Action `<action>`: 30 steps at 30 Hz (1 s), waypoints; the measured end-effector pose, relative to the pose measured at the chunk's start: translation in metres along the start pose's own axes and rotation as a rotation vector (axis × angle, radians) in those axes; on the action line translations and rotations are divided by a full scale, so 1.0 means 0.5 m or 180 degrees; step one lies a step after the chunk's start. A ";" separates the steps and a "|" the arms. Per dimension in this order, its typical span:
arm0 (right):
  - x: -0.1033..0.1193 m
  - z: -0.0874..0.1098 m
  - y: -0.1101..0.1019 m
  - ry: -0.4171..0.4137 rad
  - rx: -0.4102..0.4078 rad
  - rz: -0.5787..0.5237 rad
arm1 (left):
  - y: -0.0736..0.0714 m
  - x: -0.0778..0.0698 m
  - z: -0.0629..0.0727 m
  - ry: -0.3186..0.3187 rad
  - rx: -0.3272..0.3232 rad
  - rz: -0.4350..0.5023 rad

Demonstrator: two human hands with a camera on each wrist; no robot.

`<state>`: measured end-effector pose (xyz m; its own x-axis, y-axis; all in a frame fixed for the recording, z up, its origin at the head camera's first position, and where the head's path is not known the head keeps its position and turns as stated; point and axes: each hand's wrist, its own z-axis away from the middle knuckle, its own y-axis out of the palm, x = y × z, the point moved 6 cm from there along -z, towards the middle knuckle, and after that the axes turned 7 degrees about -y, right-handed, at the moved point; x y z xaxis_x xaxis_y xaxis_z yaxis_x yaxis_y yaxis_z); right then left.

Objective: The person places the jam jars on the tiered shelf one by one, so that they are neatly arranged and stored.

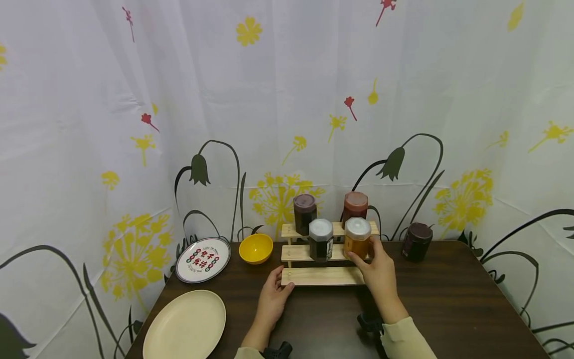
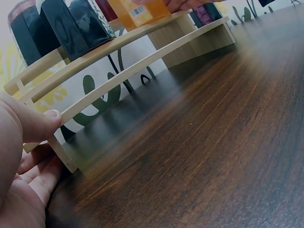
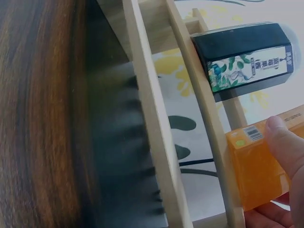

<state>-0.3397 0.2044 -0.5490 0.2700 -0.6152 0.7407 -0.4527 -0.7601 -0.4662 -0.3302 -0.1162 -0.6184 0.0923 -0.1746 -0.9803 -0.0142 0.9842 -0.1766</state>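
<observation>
A three-step wooden rack [image 1: 323, 276] stands on the table. My left hand [image 1: 271, 296] grips the left end of its lowest step, thumb on top and fingers beneath in the left wrist view. My right hand [image 1: 381, 271] holds an orange jar [image 3: 259, 166] with a clear lid between thumb and fingers, at the right of the middle step. To its left on that step is a black jar [image 1: 321, 247] with a printed label. The top step bears a dark jar [image 1: 305, 218] and a reddish-brown jar [image 1: 356, 205]. The lowest step holds no jar.
A dark purple jar [image 1: 417, 244] is on the table [image 1: 462, 299] right of the rack. To the left are a yellow bowl [image 1: 255, 249], a white plate with red lettering [image 1: 190, 271] leaning at the back, and a cream oval plate [image 1: 186, 324]. A patterned curtain [image 1: 287, 99] hangs behind.
</observation>
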 end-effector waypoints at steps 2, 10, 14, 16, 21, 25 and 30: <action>-0.002 -0.001 0.001 0.0037 0.0031 -0.0045 | 0.000 0.000 0.002 0.0018 0.0008 0.0035; -0.006 -0.007 -0.004 0.0159 0.0179 -0.0184 | 0.001 0.004 -0.002 -0.0016 0.0010 0.0013; -0.011 -0.011 -0.013 0.0343 0.0213 -0.0351 | 0.000 0.005 -0.003 0.0009 0.0007 -0.0009; -0.015 -0.011 -0.021 0.0391 0.0162 -0.0457 | 0.001 0.004 -0.003 0.0026 0.0015 0.0012; -0.035 -0.013 -0.050 0.0358 -0.0162 -0.0614 | 0.002 0.005 -0.001 0.0023 0.0037 0.0049; -0.057 -0.017 -0.086 0.0182 -0.0666 -0.0925 | 0.002 0.004 -0.001 0.0014 0.0037 0.0052; -0.097 -0.017 -0.139 -0.0092 -0.1363 -0.1385 | 0.001 0.003 -0.001 0.0018 0.0023 0.0033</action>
<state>-0.3286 0.2891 -0.5484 0.5272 -0.2773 0.8032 -0.5956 -0.7948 0.1165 -0.3305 -0.1157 -0.6198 0.0865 -0.1643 -0.9826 -0.0080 0.9862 -0.1656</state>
